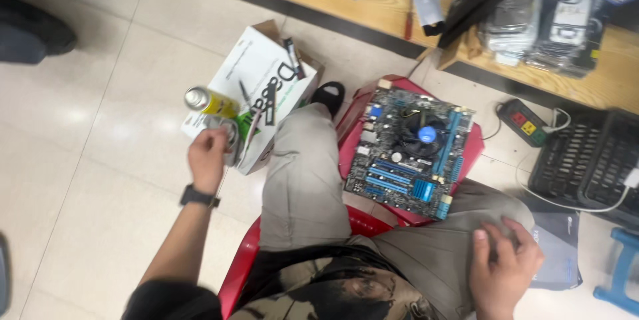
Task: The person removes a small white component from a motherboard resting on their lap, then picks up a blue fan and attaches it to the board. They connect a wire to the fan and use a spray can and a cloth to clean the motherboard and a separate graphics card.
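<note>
Curled around a small round metallic piece (229,135), my left hand (208,155) reaches down to the left over the white cardboard box (256,70) on the floor; the fingers are closed on or against the piece, though I cannot tell how firmly, since the hand hides most of it. Just beyond it, at the box's near-left edge, stands a yellow spray can (210,101) with a silver top, and a few thin dark tools lie on the box. My right hand (502,270) rests flat and empty on my right knee, fingers spread on the trouser cloth. Between my legs, on a red plastic stool (476,150), lies the motherboard (409,147), blue slots towards me and its round cooler with a blue centre still mounted. By my judgement the board has hardly been worked: nothing looks removed from it, and I am only at the stage of gathering things from the box. A power strip (524,122) lies further right on the tiles.
</note>
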